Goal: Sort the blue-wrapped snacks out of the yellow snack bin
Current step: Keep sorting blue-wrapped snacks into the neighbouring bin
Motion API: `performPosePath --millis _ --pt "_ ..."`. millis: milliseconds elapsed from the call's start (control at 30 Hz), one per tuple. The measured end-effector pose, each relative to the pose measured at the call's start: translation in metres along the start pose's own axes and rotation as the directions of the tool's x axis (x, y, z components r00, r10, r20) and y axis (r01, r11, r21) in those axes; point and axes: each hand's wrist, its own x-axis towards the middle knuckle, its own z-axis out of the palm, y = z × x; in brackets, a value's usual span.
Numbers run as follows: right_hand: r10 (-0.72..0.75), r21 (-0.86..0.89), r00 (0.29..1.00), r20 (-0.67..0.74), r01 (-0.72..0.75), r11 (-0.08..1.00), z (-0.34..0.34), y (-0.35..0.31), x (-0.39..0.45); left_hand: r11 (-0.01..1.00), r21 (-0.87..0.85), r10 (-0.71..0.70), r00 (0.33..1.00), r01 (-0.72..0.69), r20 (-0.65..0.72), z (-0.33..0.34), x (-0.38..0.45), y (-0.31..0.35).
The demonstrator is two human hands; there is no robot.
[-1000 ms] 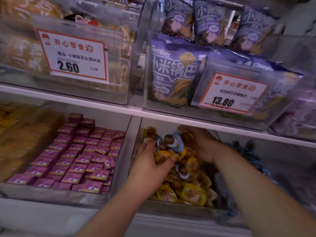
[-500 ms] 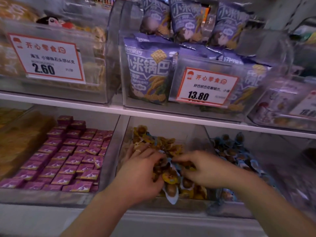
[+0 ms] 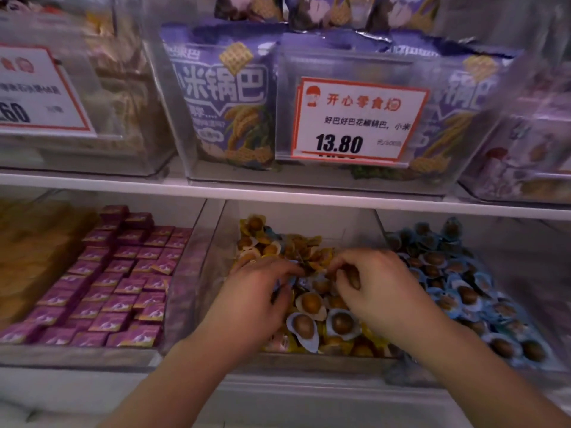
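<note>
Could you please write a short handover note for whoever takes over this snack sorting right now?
Left hand and right hand: both in the yellow snack bin, fingers curled among the packs; whether either grips one is unclear.
Blue-wrapped snacks lie mixed with the yellow ones at the bin's front.
The blue bin to its right already holds many.
Left: lift the remaining blue packs across.

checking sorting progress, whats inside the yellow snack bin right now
Yellow-wrapped snacks at the back, several blue-wrapped snacks in front. The left hand and right hand cover the middle.
</note>
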Motion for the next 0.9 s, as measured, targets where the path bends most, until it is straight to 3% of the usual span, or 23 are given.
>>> performPosePath --millis 67,167,367,467,533,633,800,833,900 --pt "0.037 0.025 0.999 -0.025 -0.036 0.999 -0.001 0.001 0.000 0.991 -0.098 -0.092 0.995 0.088 -0.037 0.001 0.001 -0.006" --pt "-0.014 -0.046 0.995 0.103 0.019 0.999 0.001 0.000 -0.002 0.949 -0.263 -0.200 0.977 0.175 -0.074 0.000 0.002 -0.011" --pt "-0.070 -0.157 0.931 0.357 0.134 0.978 0.001 -0.006 -0.006 0.864 -0.491 -0.251 0.941 0.111 -0.228 -0.010 -0.005 -0.002" --pt "-0.079 -0.143 0.914 0.398 0.147 0.979 -0.002 -0.004 -0.003 0.772 -0.625 -0.288 0.940 0.116 -0.181 -0.013 -0.010 0.003" --pt "-0.071 -0.165 0.928 0.366 0.139 0.976 0.002 -0.007 -0.002 0.731 -0.665 -0.298 0.949 0.154 -0.107 -0.014 -0.011 0.005" --pt "-0.083 -0.189 0.971 0.225 0.127 0.974 0.006 -0.009 -0.003 0.756 -0.620 -0.274 0.962 0.212 -0.006 -0.011 -0.010 0.006" --pt "0.003 0.166 1.000 -0.010 -0.002 0.986 -0.010 -0.007 -0.011 0.777 -0.595 -0.256 0.967 0.204 -0.002 -0.016 -0.009 0.002" --pt "0.002 0.163 1.000 -0.009 -0.001 0.987 -0.015 -0.006 -0.012 0.792 -0.580 -0.242 0.970 0.190 -0.012 -0.017 -0.010 0.001" --pt "-0.063 -0.002 0.996 0.067 0.063 0.998 -0.019 -0.001 -0.015 0.838 -0.521 -0.195 0.981 0.163 -0.007 -0.017 -0.011 0.001"
